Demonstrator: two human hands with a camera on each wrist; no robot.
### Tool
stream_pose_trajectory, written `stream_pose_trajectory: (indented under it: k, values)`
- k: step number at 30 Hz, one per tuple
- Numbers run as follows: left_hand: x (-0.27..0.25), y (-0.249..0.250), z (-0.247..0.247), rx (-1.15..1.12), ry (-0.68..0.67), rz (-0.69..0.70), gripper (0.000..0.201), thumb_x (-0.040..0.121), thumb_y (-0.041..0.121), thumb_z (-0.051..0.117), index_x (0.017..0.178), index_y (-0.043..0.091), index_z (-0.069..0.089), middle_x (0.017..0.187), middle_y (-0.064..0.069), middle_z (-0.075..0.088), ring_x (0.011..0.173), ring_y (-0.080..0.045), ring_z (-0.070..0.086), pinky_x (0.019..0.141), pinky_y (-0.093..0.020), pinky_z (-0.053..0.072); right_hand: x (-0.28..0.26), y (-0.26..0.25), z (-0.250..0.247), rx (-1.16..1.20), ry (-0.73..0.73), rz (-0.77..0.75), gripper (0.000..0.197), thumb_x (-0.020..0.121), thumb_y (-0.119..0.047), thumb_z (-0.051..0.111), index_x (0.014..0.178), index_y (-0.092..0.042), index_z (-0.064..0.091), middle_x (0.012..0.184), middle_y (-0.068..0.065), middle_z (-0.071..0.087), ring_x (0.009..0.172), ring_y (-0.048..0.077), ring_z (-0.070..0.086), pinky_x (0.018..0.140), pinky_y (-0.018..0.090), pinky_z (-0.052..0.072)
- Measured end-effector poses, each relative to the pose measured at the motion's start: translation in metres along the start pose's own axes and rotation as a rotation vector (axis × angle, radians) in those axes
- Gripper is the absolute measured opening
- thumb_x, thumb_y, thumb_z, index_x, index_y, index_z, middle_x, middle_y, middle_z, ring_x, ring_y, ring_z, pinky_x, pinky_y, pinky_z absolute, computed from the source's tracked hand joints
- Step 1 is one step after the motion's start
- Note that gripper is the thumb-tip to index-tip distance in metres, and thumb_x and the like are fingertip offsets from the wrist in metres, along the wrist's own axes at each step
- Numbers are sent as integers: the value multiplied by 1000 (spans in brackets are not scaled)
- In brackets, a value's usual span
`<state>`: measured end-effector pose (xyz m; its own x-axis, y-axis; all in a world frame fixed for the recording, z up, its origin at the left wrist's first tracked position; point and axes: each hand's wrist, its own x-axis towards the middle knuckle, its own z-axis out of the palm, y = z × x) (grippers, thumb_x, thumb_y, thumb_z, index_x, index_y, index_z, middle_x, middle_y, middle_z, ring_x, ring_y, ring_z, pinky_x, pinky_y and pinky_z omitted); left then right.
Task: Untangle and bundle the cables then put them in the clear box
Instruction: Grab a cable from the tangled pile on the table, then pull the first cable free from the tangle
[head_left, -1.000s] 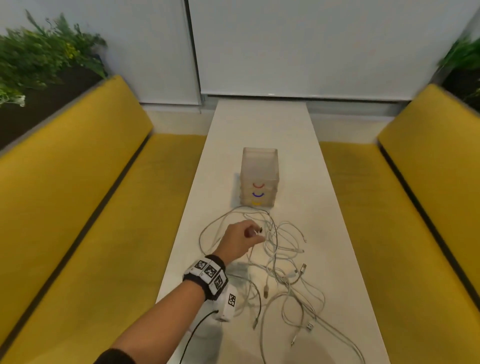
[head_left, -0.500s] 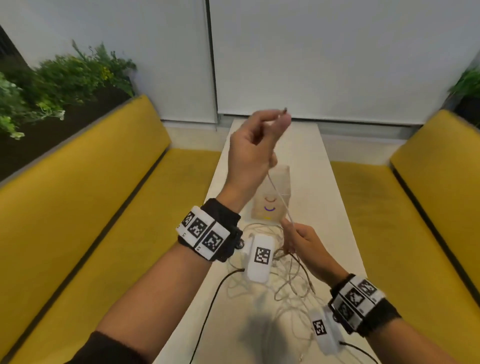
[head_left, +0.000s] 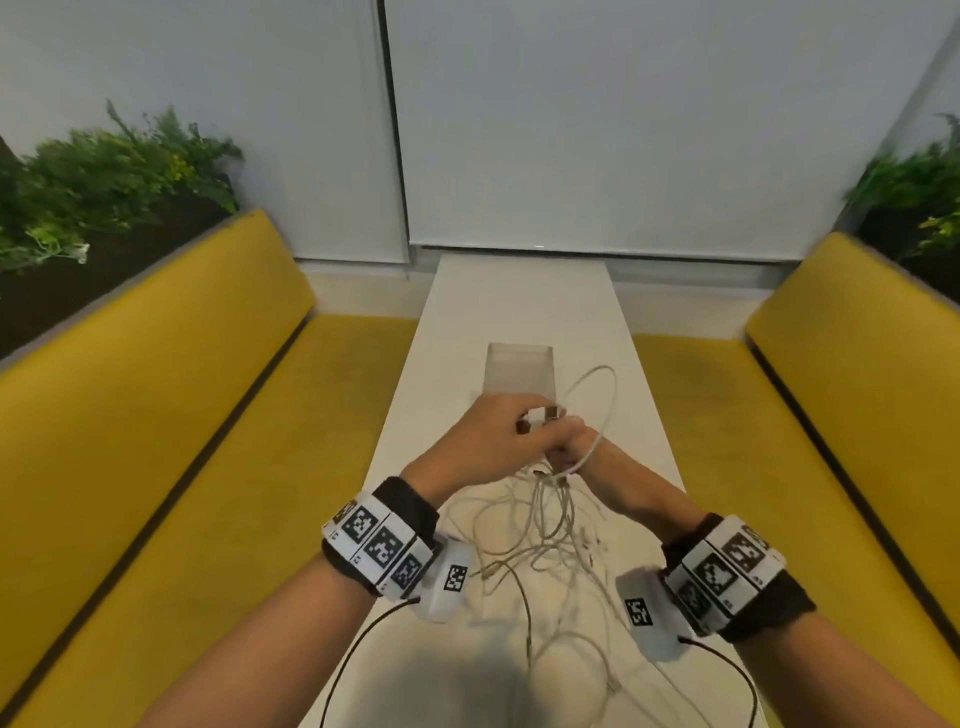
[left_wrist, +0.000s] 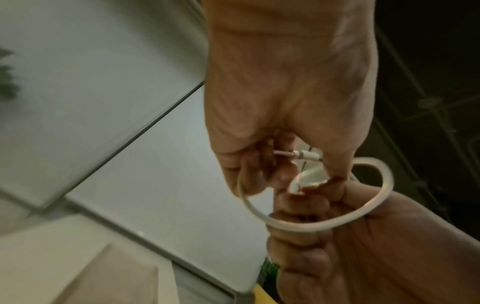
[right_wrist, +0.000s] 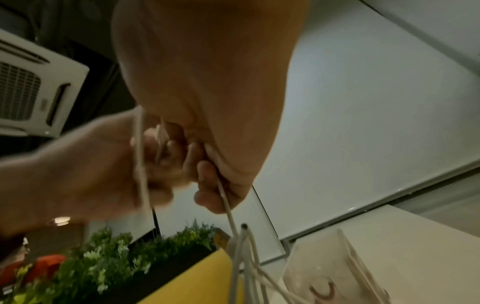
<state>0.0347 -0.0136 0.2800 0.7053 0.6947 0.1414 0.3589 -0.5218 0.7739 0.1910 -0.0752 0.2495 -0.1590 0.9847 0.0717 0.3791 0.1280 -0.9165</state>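
Looking down from the head view, two hands are seen meeting above one long white table (head_left: 519, 312): the left hand (head_left: 488, 441) and right hand (head_left: 587, 457) are both curled on one white cable (head_left: 608, 395), looped to the right. Just beyond stands one clear box (head_left: 519, 374); nearer lies one tangle of cables (head_left: 540, 540), uncountable. Two yellow benches (head_left: 156, 415) flank the table.

In the left wrist view, the left hand (left_wrist: 285, 102) is closed on one plug (left_wrist: 306, 158), the loop (left_wrist: 311, 224) draped over the right hand's fingers (left_wrist: 301, 236).

In the right wrist view, the right hand (right_wrist: 207, 92) is gripping one strand (right_wrist: 228, 205); the box (right_wrist: 337, 273) sits lower right
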Motion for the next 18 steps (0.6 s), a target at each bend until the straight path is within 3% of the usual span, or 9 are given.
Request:
stream_pose_trajectory:
  k: [2, 4, 7, 9, 12, 15, 18]
  values:
    - [6, -7, 0, -82, 70, -34, 31, 94, 42, 65, 84, 14, 74, 68, 3, 67, 55, -2, 53, 57, -20, 42, 1, -6, -2, -39, -46, 17, 31, 99, -28, 29, 86, -12, 51, 77, 5, 46, 66, 14, 41, 66, 38, 39]
    - [9, -7, -2, -156, 73, -7, 19, 95, 26, 67, 80, 18, 75, 67, 9, 68, 61, -4, 61, 62, -29, 51, 1, -9, 2, -79, -92, 53, 29, 99, -27, 29, 75, -16, 41, 73, 3, 38, 65, 13, 34, 65, 34, 35]
    - [14, 3, -6, -142, 67, 89, 22, 96, 7, 61, 83, 21, 72, 77, 17, 68, 71, 7, 62, 69, -16, 47, 2, -2, 9, 45, -53, 57, 35, 105, -19, 32, 70, -15, 39, 69, 0, 37, 60, 8, 33, 59, 21, 35]
    - [17, 14, -17, -195, 232, 149, 24, 98, 5, 58, 83, 17, 71, 73, 21, 65, 67, 10, 58, 66, -11, 42, 0, 9, 9, 150, 61, 70, 42, 106, -28, 36, 68, -11, 41, 65, 3, 38, 58, 9, 36, 59, 20, 34]
    - [24, 37, -46, -307, 506, 212, 24, 102, 16, 55, 85, 13, 71, 56, 18, 58, 52, 3, 48, 55, -8, 37, -8, 37, 9, 170, 141, 126, 52, 102, -41, 43, 64, -5, 44, 62, 11, 40, 55, 9, 40, 61, 23, 32]
    - [26, 66, -79, -433, 663, 355, 26, 102, 22, 54, 81, 19, 68, 61, 13, 61, 48, -1, 45, 50, -12, 35, -17, 69, 15, 142, 155, 188, 66, 91, -55, 54, 59, 1, 41, 61, 11, 40, 58, 17, 36, 65, 28, 34]
    - [24, 88, -107, -543, 766, 472, 28, 103, 18, 51, 80, 18, 67, 64, 0, 58, 46, -7, 42, 46, -22, 33, -22, 93, 19, 143, 202, 243, 69, 82, -64, 56, 56, -1, 48, 59, 9, 48, 58, 26, 46, 75, 30, 42]
